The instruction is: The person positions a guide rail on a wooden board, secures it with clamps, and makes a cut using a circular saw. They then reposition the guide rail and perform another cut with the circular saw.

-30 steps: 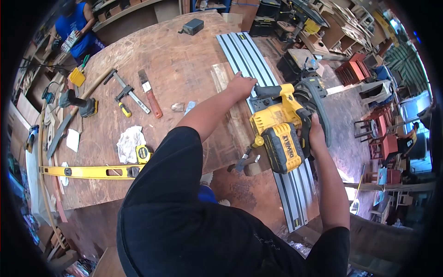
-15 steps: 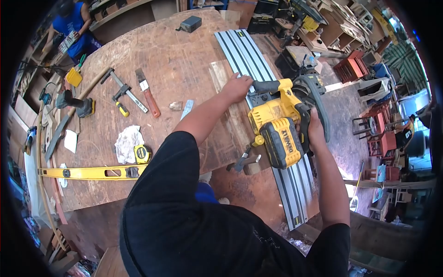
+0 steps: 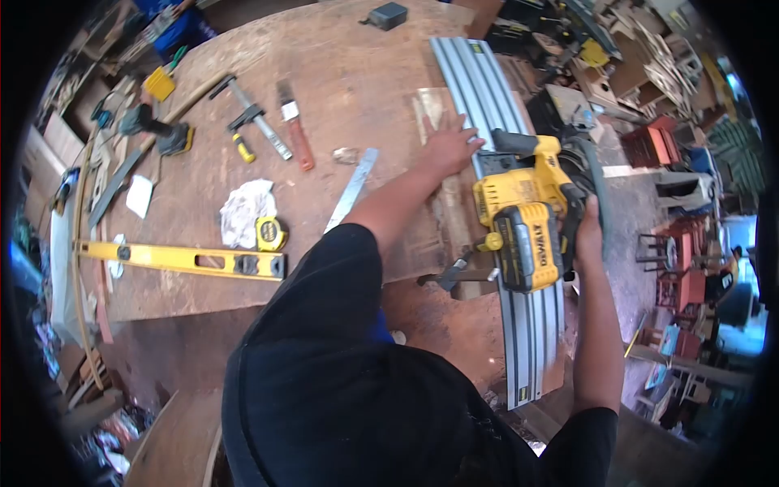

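A yellow and black DeWalt track saw (image 3: pixel 519 191) with a battery sits on a long silver guide rail (image 3: pixel 487 89). My right hand (image 3: pixel 590 231) is wrapped round the saw's rear handle; part of its fingers is hidden behind the handle. My left hand (image 3: pixel 450 152) lies flat with fingers spread, on the wooden board (image 3: pixel 430 105) and reaching to the rail's edge, just left of the saw's front handle. Below the saw, a clamp (image 3: pixel 452 274) stands at the board's near end. The rail's near end juts past the table edge.
On the wooden table (image 3: pixel 349 89) lie a yellow spirit level (image 3: pixel 162 256), tape measure (image 3: pixel 271 234), white rag (image 3: pixel 247 211), metal ruler (image 3: pixel 353 191), scraper (image 3: pixel 297 130), bar clamp (image 3: pixel 258 122) and cordless drill (image 3: pixel 162 131). A person in blue (image 3: pixel 180 28) is at the far left.
The view has shifted, so the table and its tools appear higher and further right. My left hand's fingers have spread wider. My right hand keeps its grip on the saw.
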Action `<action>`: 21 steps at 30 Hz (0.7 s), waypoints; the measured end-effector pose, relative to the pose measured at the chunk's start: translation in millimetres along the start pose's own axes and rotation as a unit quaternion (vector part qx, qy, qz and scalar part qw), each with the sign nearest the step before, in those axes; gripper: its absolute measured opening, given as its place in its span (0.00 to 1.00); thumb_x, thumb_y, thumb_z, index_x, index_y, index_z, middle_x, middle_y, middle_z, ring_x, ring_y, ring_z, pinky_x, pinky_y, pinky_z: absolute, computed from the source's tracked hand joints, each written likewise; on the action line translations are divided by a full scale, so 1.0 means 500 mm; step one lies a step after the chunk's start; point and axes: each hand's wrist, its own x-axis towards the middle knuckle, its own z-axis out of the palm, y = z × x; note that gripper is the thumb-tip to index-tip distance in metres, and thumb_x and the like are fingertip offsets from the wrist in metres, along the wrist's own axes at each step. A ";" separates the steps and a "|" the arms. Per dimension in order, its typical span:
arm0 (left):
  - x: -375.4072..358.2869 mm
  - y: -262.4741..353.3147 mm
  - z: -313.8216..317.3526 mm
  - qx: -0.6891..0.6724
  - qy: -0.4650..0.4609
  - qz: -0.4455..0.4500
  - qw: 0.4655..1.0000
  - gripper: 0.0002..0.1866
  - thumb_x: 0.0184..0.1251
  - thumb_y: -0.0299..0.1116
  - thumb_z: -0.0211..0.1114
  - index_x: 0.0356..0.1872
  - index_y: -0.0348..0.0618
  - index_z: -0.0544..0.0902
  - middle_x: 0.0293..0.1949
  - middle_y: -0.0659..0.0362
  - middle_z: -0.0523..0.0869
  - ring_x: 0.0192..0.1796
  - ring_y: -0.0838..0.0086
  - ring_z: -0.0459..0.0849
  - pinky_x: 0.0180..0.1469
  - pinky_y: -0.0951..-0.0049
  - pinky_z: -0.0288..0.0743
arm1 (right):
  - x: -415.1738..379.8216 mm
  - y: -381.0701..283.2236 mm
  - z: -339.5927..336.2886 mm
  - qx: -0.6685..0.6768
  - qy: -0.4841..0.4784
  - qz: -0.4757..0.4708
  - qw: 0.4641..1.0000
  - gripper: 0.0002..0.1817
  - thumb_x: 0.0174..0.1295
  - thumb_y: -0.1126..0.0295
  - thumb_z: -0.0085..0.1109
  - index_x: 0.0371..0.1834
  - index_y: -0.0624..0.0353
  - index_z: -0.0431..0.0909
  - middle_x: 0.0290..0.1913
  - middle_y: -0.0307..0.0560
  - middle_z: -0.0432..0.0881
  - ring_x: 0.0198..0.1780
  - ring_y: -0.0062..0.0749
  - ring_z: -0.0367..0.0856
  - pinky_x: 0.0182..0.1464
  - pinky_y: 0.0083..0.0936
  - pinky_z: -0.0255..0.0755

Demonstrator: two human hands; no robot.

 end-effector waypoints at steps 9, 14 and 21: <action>0.005 -0.023 0.007 -0.094 0.060 -0.075 0.991 0.28 0.69 0.55 0.50 0.64 0.50 0.72 0.72 0.40 0.53 0.73 0.38 0.50 0.71 0.38 0.43 | 0.001 -0.017 0.013 0.015 0.002 -0.027 1.000 0.31 0.66 0.36 0.40 0.36 0.56 0.76 0.24 0.37 0.76 0.23 0.22 0.73 0.26 0.17 0.67; 0.013 -0.035 0.019 -0.193 0.107 -0.204 0.954 0.37 0.67 0.43 0.57 0.71 0.39 0.54 0.72 0.35 0.46 0.74 0.41 0.45 0.73 0.52 0.50 | -0.005 -0.025 0.025 0.028 -0.007 -0.035 0.999 0.31 0.66 0.36 0.42 0.35 0.56 0.76 0.23 0.36 0.75 0.22 0.21 0.73 0.25 0.17 0.67; 0.011 -0.049 0.017 -0.199 0.068 -0.270 0.939 0.42 0.67 0.43 0.58 0.72 0.35 0.46 0.69 0.33 0.54 0.69 0.43 0.61 0.69 0.58 0.59 | 0.009 -0.025 0.031 0.044 -0.005 -0.034 0.998 0.31 0.66 0.36 0.42 0.34 0.56 0.76 0.23 0.37 0.75 0.22 0.21 0.73 0.26 0.17 0.67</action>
